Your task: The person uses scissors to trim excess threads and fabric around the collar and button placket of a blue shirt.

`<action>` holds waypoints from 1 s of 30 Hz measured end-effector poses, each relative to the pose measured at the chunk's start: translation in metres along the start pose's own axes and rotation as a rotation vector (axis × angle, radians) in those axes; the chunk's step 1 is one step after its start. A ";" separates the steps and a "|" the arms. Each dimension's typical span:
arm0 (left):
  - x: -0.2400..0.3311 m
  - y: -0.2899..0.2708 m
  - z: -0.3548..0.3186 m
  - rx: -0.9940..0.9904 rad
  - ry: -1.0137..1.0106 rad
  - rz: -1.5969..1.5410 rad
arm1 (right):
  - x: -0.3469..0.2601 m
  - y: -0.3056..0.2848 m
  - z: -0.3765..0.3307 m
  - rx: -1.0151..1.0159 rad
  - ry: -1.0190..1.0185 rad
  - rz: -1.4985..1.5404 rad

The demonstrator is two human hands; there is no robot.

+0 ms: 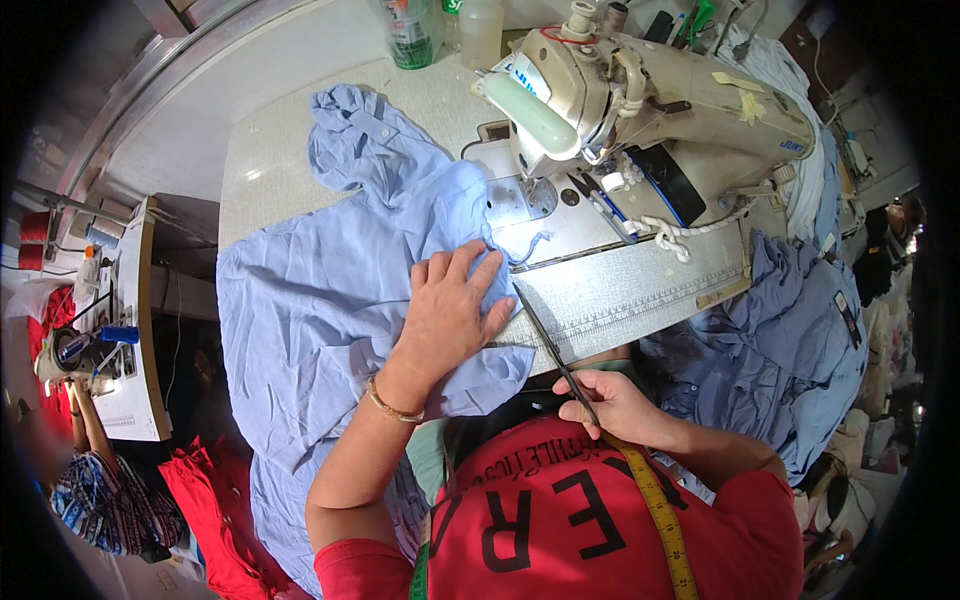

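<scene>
A light blue shirt (310, 290) lies spread and wrinkled over the sewing table, one buttoned cuff at its far end. My left hand (452, 305) rests flat on its right part, fingers stretched out and thumb apart, pressing the cloth. Low at the table's front edge, my right hand (610, 405) is closed around a slim dark pointed tool (548, 343). Whether it is scissors or tweezers I cannot tell. Its tip points up and left, close to the shirt's edge near my left thumb. A short blue strip of cloth (533, 247) curls on the machine bed.
A cream sewing machine (660, 85) stands at the back right, its needle area beside the shirt. Snips (606, 210) and white cord (668, 235) lie on its bed. Bottles (482, 35) stand behind. More blue garments (755, 350) hang at right; another person's arms (90, 420) show far left.
</scene>
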State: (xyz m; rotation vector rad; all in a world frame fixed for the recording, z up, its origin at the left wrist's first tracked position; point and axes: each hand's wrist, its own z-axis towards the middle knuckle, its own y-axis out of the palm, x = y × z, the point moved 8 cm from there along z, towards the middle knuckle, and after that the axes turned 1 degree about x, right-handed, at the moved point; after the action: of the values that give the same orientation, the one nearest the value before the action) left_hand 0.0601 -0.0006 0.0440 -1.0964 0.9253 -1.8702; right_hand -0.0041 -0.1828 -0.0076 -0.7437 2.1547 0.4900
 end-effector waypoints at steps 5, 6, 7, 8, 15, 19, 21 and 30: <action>0.000 0.000 0.000 0.003 0.004 -0.009 | 0.000 0.002 0.002 -0.019 0.006 0.094; 0.000 0.000 0.000 0.001 0.003 -0.011 | 0.000 0.001 0.003 -0.024 0.002 0.101; 0.000 0.000 0.000 0.001 0.003 -0.016 | -0.001 0.001 0.004 -0.028 -0.001 0.108; 0.000 -0.001 0.000 0.001 0.003 -0.020 | -0.002 0.001 0.005 -0.032 -0.004 0.115; 0.000 -0.001 0.000 -0.006 0.003 -0.018 | -0.007 0.000 0.012 -0.039 -0.009 0.065; 0.001 -0.001 0.000 -0.003 0.002 -0.019 | -0.007 0.002 0.015 -0.044 -0.013 0.072; 0.001 -0.001 0.001 -0.002 -0.002 -0.023 | -0.007 0.004 0.015 -0.040 -0.020 0.097; 0.001 -0.001 0.000 -0.011 -0.006 -0.020 | -0.005 0.008 0.013 -0.021 -0.023 0.150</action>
State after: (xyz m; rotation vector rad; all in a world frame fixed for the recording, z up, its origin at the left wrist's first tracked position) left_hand 0.0597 -0.0008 0.0451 -1.1210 0.9255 -1.8794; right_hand 0.0001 -0.1675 -0.0111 -0.5876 2.1966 0.5973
